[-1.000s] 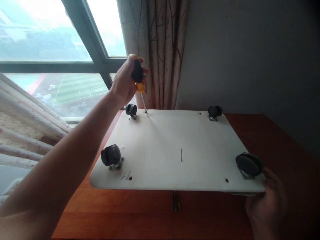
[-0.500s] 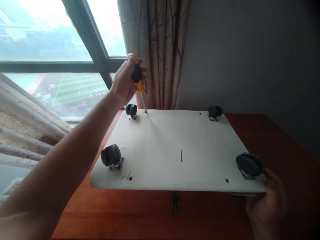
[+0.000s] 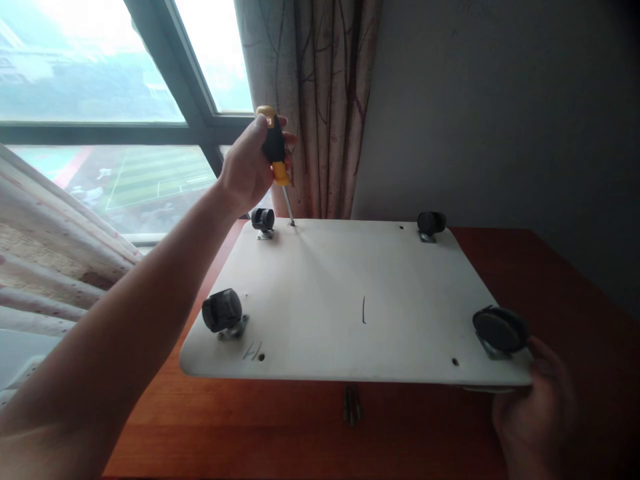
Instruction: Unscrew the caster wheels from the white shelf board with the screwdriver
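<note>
Brown counter (image 3: pixel 200 427) bearing a white board (image 3: pixel 325 280). Of the hands, the right (image 3: pixel 537 397) holds the board's near right corner; the left (image 3: pixel 250 163) grips a yellow-and-black screwdriver (image 3: pixel 273 143), tip at the far left edge. Black casters (image 3: pixel 221 311) stand near the four corners; slim metal pieces (image 3: pixel 352 405) lie on the counter, near side.
</note>
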`<action>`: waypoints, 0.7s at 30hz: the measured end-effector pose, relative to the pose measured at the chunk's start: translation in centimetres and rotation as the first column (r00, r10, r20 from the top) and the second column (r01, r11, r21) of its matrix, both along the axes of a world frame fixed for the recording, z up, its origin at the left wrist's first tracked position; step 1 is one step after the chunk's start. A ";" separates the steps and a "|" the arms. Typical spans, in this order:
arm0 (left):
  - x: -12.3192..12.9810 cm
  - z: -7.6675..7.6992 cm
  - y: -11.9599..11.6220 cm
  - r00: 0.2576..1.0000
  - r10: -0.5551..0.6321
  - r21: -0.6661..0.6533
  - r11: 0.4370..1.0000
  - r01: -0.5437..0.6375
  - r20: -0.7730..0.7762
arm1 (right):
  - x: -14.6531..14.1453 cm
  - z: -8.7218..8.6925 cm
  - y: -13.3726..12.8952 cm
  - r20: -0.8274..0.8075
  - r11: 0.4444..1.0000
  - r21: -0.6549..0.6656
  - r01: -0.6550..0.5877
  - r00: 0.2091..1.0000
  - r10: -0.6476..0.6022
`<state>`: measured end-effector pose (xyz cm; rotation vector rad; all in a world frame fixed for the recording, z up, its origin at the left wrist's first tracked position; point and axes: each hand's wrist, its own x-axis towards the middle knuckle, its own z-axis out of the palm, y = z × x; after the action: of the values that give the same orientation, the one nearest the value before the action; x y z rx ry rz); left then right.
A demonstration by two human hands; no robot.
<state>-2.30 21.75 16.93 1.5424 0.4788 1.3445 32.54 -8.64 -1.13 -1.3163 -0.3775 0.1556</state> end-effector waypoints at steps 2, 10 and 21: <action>-0.1 0.0 -0.1 1.000 -0.027 -0.020 0.999 0.027 0.003 | 0.0 0.0 0.0 -0.001 1.000 0.002 0.001 1.000 -0.001; 0.5 0.0 -0.6 0.996 0.088 0.083 0.993 -0.087 -0.004 | -0.1 0.2 -0.1 -0.031 1.000 0.018 -0.009 0.999 0.009; -0.2 0.6 -1.2 0.997 0.055 0.078 0.996 -0.051 -0.050 | -0.3 0.5 -0.1 -0.029 1.000 0.002 -0.013 0.999 0.013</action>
<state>-2.45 20.60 17.51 1.6412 0.5093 1.3797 32.22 -8.72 -0.66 -1.3087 -0.3616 0.1852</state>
